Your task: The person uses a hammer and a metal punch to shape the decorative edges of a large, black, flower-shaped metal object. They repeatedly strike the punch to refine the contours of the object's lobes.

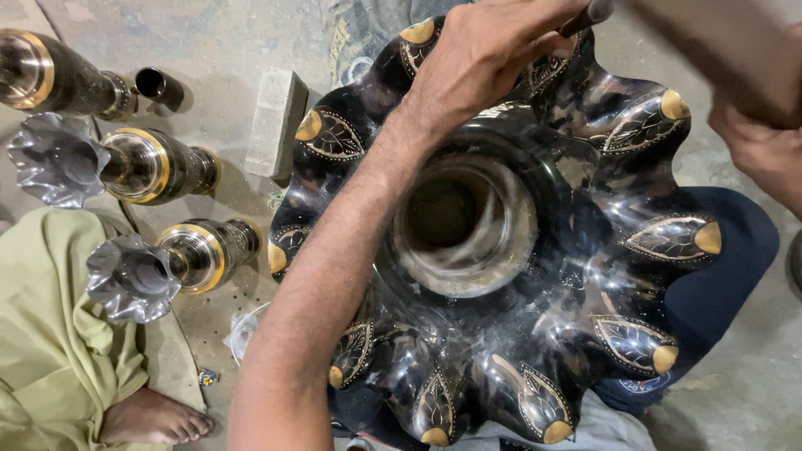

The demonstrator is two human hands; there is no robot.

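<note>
Head view: upright black vase (501,250) mouth faces up; left hand (484,50) fingers clasp a tool (589,15).

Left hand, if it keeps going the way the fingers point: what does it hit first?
The left hand points up and right, past the vase's scalloped rim. Probably the blurred brown object near the top edge comes first; depth is unclear.

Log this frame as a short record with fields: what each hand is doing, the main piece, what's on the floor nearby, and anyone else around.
Left hand: reaches across the big vase, fingers pinching a thin dark tool against the far rim
Right hand: at the right edge, gripping a blurred brown object
Main piece: large black vase with scalloped rim, gold-tipped leaf motifs, seen from above
Floor left: three smaller black-and-gold vases lying down, a grey block
Other person: bare foot, pale green clothing, bottom left
</note>
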